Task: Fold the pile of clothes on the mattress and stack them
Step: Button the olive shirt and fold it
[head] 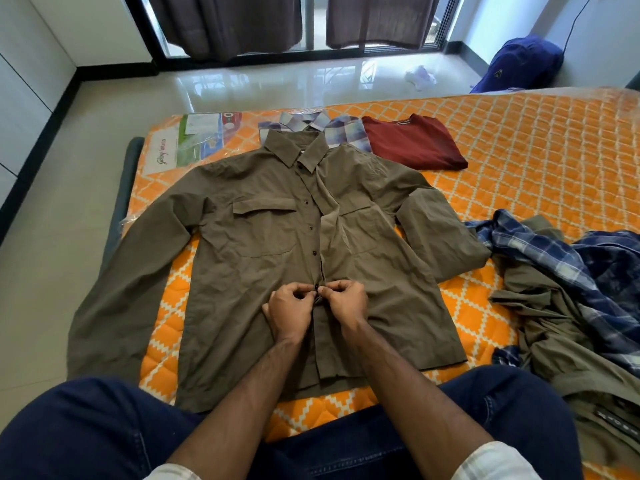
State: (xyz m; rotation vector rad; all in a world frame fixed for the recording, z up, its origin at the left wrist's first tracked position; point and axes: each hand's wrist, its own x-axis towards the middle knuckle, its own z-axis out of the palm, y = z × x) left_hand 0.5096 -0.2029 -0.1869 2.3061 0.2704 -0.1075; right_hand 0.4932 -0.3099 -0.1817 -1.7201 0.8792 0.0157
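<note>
Buttoning now: you have the olive shirt point(263, 244) spread face up on the orange mattress point(519, 150), and both hands meet on its front placket, low on the chest.
Left hand: your left hand point(291, 311) is curled, its fingertips pinching the placket edge at the button point(315, 287).
Right hand: your right hand point(343, 303) is curled too, pinching the opposite edge, thumb tip touching the same button.
Shirt axis: the long axis runs from the hem at 6 o'clock, just in front of your knees, to the collar point(298, 147) at 12 o'clock.
Nearer hand: neither; both sit on the centre line, touching each other.
Open stretch: the placket gapes at 12 o'clock from your fingers, so your next buttons likely lie straight away from you.
Sleeves: one trails to 8 o'clock off the mattress edge, the other bends at 2 o'clock.
Folded stack: the plaid shirt point(341, 131) and the red top point(415, 143) lie at 12 to 1 o'clock, beyond the collar.
Unfolded pile point(571, 299): at 3 o'clock, well apart from your hands.
</note>
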